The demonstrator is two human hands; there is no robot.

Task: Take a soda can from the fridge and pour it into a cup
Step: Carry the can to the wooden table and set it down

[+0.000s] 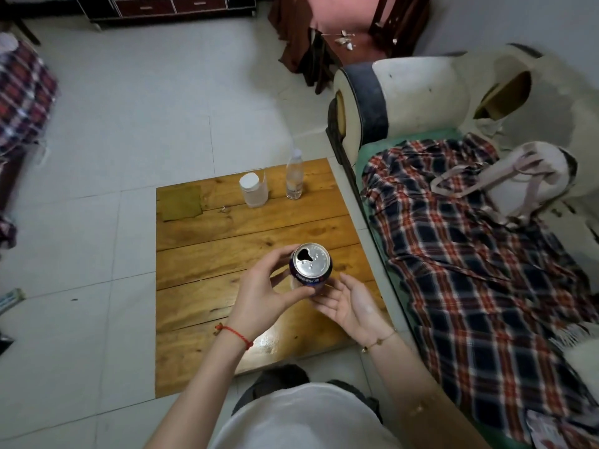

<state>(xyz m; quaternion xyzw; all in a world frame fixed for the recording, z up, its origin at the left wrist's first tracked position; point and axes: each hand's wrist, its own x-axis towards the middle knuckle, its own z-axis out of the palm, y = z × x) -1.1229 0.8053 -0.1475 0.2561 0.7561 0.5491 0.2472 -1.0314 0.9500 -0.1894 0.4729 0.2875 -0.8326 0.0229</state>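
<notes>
- The left hand grips a dark blue aluminium soda can, fingers curled round its side, above the worn wooden tabletop.
- The can's top is already open.
- The right hand lies relaxed, palm up, just beside the can.
- A white-lidded clear plastic cup and a clear plastic bottle stand near the tabletop's far edge.

Only lettering visible: a band of white characters, apparently Chinese, around the upper side of the dark blue aluminium soda can with its opened silver top. Upside down from this view and too blurred to read. No other legible text, numbers or signs anywhere.
</notes>
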